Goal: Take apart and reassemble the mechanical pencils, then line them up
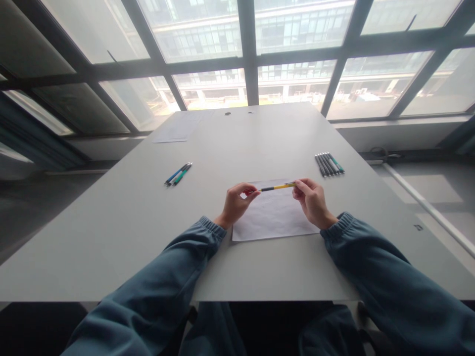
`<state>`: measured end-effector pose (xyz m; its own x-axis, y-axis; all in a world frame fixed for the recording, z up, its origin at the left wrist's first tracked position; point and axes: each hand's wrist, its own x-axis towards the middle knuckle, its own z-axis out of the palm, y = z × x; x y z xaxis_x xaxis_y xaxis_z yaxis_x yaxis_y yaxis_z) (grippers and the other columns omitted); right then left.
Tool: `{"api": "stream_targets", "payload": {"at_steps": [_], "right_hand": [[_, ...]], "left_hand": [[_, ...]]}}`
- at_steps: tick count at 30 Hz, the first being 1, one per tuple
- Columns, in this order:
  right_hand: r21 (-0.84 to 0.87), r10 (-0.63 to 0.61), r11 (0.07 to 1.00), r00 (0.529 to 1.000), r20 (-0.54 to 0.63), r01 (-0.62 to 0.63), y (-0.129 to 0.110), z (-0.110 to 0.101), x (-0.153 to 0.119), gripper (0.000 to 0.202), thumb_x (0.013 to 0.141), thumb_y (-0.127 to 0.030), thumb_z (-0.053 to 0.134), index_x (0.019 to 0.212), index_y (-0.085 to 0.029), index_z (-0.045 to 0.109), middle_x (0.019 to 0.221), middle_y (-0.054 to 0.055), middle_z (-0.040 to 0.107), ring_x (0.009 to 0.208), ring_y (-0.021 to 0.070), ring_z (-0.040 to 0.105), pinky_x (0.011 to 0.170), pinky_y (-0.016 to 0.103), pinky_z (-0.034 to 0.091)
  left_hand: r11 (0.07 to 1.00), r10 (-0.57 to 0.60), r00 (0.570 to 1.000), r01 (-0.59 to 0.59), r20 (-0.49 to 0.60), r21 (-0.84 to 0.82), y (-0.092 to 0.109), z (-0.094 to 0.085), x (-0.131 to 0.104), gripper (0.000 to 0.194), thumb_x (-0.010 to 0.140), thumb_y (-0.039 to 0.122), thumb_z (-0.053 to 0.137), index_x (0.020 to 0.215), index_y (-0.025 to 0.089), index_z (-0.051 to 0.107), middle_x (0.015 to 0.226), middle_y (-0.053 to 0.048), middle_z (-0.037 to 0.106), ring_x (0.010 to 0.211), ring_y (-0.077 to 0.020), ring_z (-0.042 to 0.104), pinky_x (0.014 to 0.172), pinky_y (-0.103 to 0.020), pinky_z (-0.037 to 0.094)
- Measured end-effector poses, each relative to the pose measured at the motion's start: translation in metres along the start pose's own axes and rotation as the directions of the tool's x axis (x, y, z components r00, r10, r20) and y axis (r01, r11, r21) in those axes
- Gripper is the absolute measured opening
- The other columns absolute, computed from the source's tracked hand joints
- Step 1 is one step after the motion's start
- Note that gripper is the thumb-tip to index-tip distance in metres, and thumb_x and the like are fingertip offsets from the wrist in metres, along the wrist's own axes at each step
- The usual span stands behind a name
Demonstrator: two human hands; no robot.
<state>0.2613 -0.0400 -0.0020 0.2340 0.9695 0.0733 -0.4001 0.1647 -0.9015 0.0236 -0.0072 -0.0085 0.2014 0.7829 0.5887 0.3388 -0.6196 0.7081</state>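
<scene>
The bare left hand (237,201) pinches one end of a slim yellow pen with a dark grip (279,187), and the bare right hand (311,199) pinches the other, holding it nearly level, seemingly just above a white rectangular sheet of paper (275,217). On the smooth white table (111,237), blue and green pens (178,174) lie left, a row of mostly black pens (328,164) right

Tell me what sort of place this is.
Probably an office or study room: a white table with a pen held above paper, and large framed windows along the far side.
</scene>
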Motion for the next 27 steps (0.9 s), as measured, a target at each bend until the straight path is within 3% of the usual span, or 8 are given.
{"api": "stream_targets", "payload": {"at_steps": [5, 9, 14, 22, 27], "right_hand": [[-0.006, -0.007, 1.000, 1.000, -0.017, 0.007, -0.001, 0.000, 0.001, 0.020, 0.076, -0.032, 0.079, 0.073, -0.018, 0.067, 0.056, -0.002, 0.054, 0.055, 0.0106, 0.046, 0.052, 0.026, 0.035], [-0.026, -0.017, 1.000, 0.998, -0.053, 0.015, -0.001, -0.005, 0.006, 0.019, 0.076, -0.032, 0.079, 0.074, -0.018, 0.066, 0.057, -0.002, 0.054, 0.054, 0.0103, 0.047, 0.051, 0.026, 0.035], [-0.019, -0.056, 0.998, 0.993, -0.107, 0.055, -0.005, -0.016, 0.017, 0.019, 0.075, -0.032, 0.079, 0.075, -0.018, 0.065, 0.058, -0.002, 0.055, 0.053, 0.0103, 0.048, 0.050, 0.025, 0.037], [-0.003, -0.094, 0.995, 0.975, -0.200, 0.095, -0.007, -0.034, 0.032, 0.017, 0.074, -0.029, 0.077, 0.077, -0.018, 0.065, 0.060, -0.001, 0.060, 0.055, 0.0106, 0.055, 0.052, 0.024, 0.044], [-0.215, -0.080, 0.976, 0.983, -0.163, 0.044, -0.001, -0.034, 0.032, 0.018, 0.075, -0.029, 0.074, 0.085, -0.015, 0.069, 0.068, 0.004, 0.071, 0.061, 0.0150, 0.065, 0.054, 0.026, 0.048]], "left_hand": [[0.998, -0.010, 1.000, 0.009, 0.007, 0.063, -0.004, -0.001, 0.001, 0.015, 0.087, 0.032, 0.075, 0.086, 0.018, 0.072, 0.080, -0.003, 0.074, 0.072, -0.0147, 0.067, 0.074, -0.028, 0.057], [0.995, -0.036, 0.999, 0.036, -0.001, 0.093, -0.006, -0.003, 0.002, 0.018, 0.089, 0.031, 0.072, 0.102, 0.019, 0.075, 0.085, -0.004, 0.075, 0.072, -0.0149, 0.067, 0.075, -0.029, 0.057], [0.992, -0.003, 1.000, 0.003, -0.003, 0.127, -0.011, -0.006, 0.004, 0.019, 0.093, 0.033, 0.065, 0.090, 0.019, 0.077, 0.084, -0.006, 0.074, 0.073, -0.0160, 0.065, 0.073, -0.029, 0.055], [0.985, -0.112, 0.988, 0.125, -0.111, 0.118, -0.021, -0.017, 0.009, 0.037, 0.099, 0.048, 0.054, 0.092, 0.017, 0.072, 0.080, -0.005, 0.073, 0.072, -0.0158, 0.067, 0.068, -0.026, 0.050], [0.983, -0.039, 0.998, 0.030, 0.045, 0.182, -0.022, -0.014, 0.006, 0.038, 0.101, 0.047, 0.050, 0.087, 0.018, 0.071, 0.079, -0.004, 0.073, 0.072, -0.0158, 0.065, 0.071, -0.027, 0.049]]}}
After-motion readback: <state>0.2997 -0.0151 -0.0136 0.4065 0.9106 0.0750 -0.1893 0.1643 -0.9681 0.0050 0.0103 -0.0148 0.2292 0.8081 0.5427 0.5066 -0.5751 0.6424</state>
